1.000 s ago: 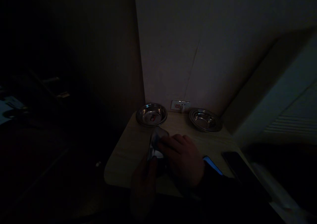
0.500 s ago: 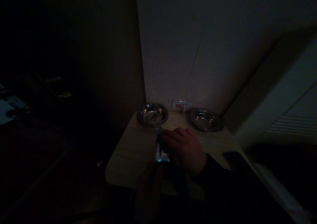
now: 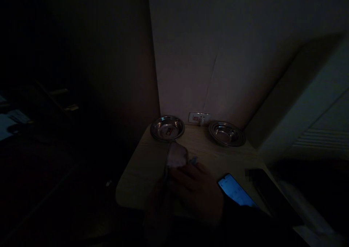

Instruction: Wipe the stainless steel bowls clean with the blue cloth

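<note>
In the dim head view, a shiny metal bowl (image 3: 177, 155) is held tilted above the near part of the table. My left hand (image 3: 158, 208), very dark, grips its near left side; its fingers barely show. Pressed against the bowl's surface is my right hand (image 3: 195, 190), its fingers bent over a bluish cloth (image 3: 193, 160), of which only a small bit sticks out. Behind the hands stands a steel bowl (image 3: 168, 128) with a red-and-black label inside. Further right are stacked steel bowls (image 3: 227, 133).
A lit phone (image 3: 236, 190) lies right of my right hand on the pale wooden table (image 3: 136, 178). Beside it is a dark flat object (image 3: 268, 188). A wall socket (image 3: 200, 118) with a plug sits behind the bowls. The table's left edge drops into darkness.
My right hand has moved toward me and down along the bowl, whose inside now faces the camera more. The phone, hidden by my arm before, now shows its lit screen.
</note>
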A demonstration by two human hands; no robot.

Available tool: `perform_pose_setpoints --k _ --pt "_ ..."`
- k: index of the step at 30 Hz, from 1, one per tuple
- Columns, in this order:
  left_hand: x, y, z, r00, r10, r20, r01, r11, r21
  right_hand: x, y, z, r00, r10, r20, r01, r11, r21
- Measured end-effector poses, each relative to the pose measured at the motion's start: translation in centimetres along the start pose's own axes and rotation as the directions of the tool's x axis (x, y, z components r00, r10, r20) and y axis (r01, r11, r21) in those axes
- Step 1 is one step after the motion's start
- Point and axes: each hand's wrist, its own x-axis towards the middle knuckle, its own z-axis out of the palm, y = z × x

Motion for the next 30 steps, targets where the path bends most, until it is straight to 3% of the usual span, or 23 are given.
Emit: perform_pose_setpoints --k 7,11,17,21,26,30 --pt "-0.2 1.5 0.0 0.999 -0.052 0.011 0.053 0.997 -0.059 1.0 0.7 0.0 0.991 0.107 0.086 -0.102 0.993 -0.06" --pt "-0.2 1.6 0.0 0.997 -0.064 -0.04 0.064 0.998 -0.005 0.6 0.5 -0.1 0.999 0.032 0.038 -0.031 0.999 -0.014" --pt "-0.6 1.2 0.2 0.998 -0.04 0.056 0.043 0.998 -0.041 1.3 1.8 -0.4 0.978 0.145 0.152 -0.138 0.989 -0.06" --pt "-1.0 0.7 0.4 0.998 -0.017 0.068 0.016 1.0 0.011 0.6 1.5 -0.9 0.993 0.072 0.098 -0.068 0.997 -0.041" --pt "-0.8 1.1 0.4 0.994 -0.061 0.094 0.067 0.996 -0.058 1.1 1.8 -0.6 0.973 0.163 0.164 -0.158 0.987 -0.04" --pt "-0.6 1.0 0.3 0.997 -0.024 0.077 0.029 0.997 -0.066 1.0 1.2 -0.4 0.989 0.115 0.092 -0.111 0.993 -0.046"
